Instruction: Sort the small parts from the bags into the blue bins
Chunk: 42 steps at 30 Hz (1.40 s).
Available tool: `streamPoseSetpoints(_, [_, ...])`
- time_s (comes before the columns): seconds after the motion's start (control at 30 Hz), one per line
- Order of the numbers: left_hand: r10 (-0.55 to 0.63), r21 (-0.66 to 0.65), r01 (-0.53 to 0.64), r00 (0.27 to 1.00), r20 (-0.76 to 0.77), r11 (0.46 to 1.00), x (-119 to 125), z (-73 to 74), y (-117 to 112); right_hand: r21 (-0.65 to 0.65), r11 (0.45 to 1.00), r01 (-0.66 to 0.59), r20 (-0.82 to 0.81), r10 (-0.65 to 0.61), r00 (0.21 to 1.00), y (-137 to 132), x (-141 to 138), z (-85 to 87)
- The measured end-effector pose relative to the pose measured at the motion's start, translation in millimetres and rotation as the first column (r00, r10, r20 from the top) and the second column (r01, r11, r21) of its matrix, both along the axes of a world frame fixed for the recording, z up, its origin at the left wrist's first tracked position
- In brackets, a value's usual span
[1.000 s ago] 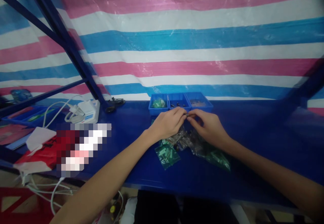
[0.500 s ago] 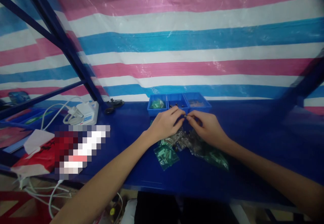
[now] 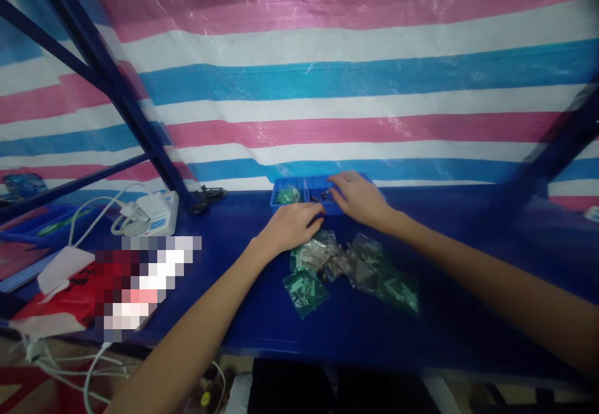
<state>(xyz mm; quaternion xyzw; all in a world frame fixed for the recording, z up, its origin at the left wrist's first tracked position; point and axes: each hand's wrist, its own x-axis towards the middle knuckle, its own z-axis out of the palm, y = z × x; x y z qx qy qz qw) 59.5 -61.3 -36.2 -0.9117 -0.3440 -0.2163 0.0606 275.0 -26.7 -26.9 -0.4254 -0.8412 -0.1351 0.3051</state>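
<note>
My left hand (image 3: 292,224) is closed with its fingers curled, just in front of the blue bins and above the clear bags. Whatever lies between its fingertips, if anything, is too small to make out. Over the middle blue bin (image 3: 337,207) reaches my right hand (image 3: 359,199), its thumb and forefinger apart. Several small dark parts (image 3: 324,195) lie in that bin by the fingertips. The left blue bin (image 3: 272,201) holds green-tinted bags (image 3: 289,195). Nearer me are clear bags of small metal parts (image 3: 317,250) and a green bag of pin-like pieces (image 3: 305,292).
Another green-tinted bag (image 3: 400,292) lies at the right of the pile. On the left are a white power strip (image 3: 161,217) with cables, a red and white bag (image 3: 65,292) and a blurred-out item (image 3: 154,277). A striped sheet (image 3: 327,83) hangs behind the blue table (image 3: 468,264).
My hands were together at a small part above the bags and have moved apart. The right went forward over the middle bin; the left moved slightly left and down.
</note>
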Motion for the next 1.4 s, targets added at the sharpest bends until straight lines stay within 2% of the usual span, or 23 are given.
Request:
streamPoseSetpoints(0.07, [-0.002, -0.062, 0.002, 1.0, -0.003, 0.998, -3, 2.6, 2, -0.001, 1.0, -0.014, -0.023, 0.014, 1.0, -2, -1, 4.9])
streamPoseSetpoints(0.17, [-0.016, -0.191, 0.019, 1.0, 0.016, 0.981, -7, 6.4, 3, -0.068, 0.992, -0.107, -0.058, 0.104, 0.993, -23, 5, 8.1])
streamPoseSetpoints(0.27, [-0.068, -0.342, 0.063, 0.998, -0.004, 0.938, -11, 9.4, 4, -0.214, 0.956, -0.201, -0.064, 0.191, 0.979, -50, 12, 1.1])
streamPoseSetpoints(0.33, [-0.099, -0.392, 0.089, 0.995, -0.003, 0.915, -13, 10.7, 6, -0.282, 0.931, -0.23, -0.072, 0.219, 0.973, -62, 15, -9.2])
streamPoseSetpoints(0.5, [-0.11, -0.407, 0.11, 0.994, 0.023, 0.907, -15, 9.8, 8, -0.308, 0.923, -0.232, -0.016, 0.239, 0.971, -72, 9, -29.8])
streamPoseSetpoints(0.7, [-0.113, -0.424, 0.115, 0.993, 0.029, 0.898, -9, 9.3, 7, -0.314, 0.925, -0.212, -0.071, 0.2, 0.977, -75, 6, -26.7])
streamPoseSetpoints(0.87, [-0.125, -0.442, 0.136, 0.991, 0.056, 0.887, -3, 8.3, 4, -0.239, 0.942, -0.236, -0.103, 0.216, 0.971, -71, 8, -30.8])
streamPoseSetpoints(0.97, [-0.125, -0.475, 0.172, 0.984, 0.13, 0.863, 0, 4.1, 4, -0.2, 0.948, -0.245, -0.118, 0.225, 0.967, -69, 9, -33.2])
streamPoseSetpoints(1.07, [-0.088, -0.494, 0.199, 0.967, 0.238, 0.847, 1, 1.7, 5, -0.186, 0.961, -0.206, -0.151, 0.179, 0.972, -70, 9, -31.5])
streamPoseSetpoints(1.2, [-0.009, -0.485, 0.198, 0.931, 0.364, 0.852, 1, 3.4, 6, -0.131, 0.973, -0.189, -0.22, 0.157, 0.963, -72, 7, -27.4])
streamPoseSetpoints(1.4, [0.06, -0.486, 0.263, 0.831, 0.553, 0.833, 5, 3.0, 3, -0.127, 0.969, -0.211, -0.321, 0.162, 0.933, -74, 5, -28.0])
